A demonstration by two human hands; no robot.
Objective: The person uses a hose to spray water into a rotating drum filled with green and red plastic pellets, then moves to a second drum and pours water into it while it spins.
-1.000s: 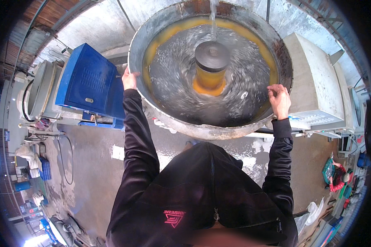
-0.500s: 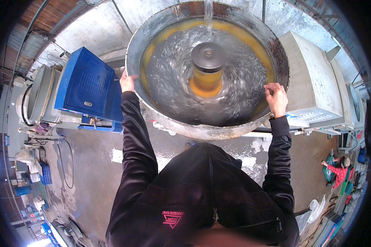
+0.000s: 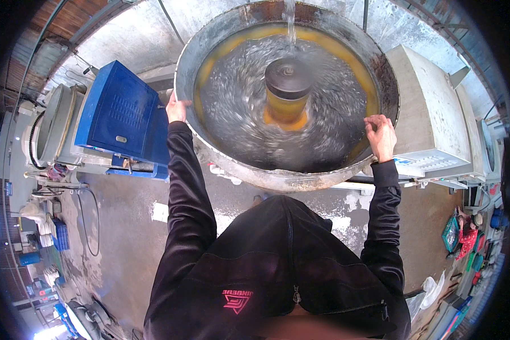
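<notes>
A big round metal bowl (image 3: 292, 180) with a worn grey rim stands before me. Dark water and many small shiny pieces (image 3: 232, 85), blurred by motion, swirl around its yellow centre column (image 3: 287, 106), which has a dark round cap. A stream of water (image 3: 290, 22) pours in at the far side. My left hand (image 3: 177, 108) is closed over the bowl's left rim, its thumb reaching inside. At the right rim, my right hand (image 3: 382, 137) hovers over the inner wall with fingers curled and fingertips together; whatever they may hold is hidden.
Left of the bowl is a blue metal cabinet (image 3: 119, 113); a pale boxy machine (image 3: 430, 107) stands close on the right. A dark hose (image 3: 98, 226) lies on the wet floor (image 3: 127, 243). Farther right, a person in red (image 3: 468, 238) is beside a green basket (image 3: 450, 233).
The pieces and water keep swirling in the bowl. Both my hands stay at about the same places on the rim. The person at the far right has shifted slightly with the basket.
</notes>
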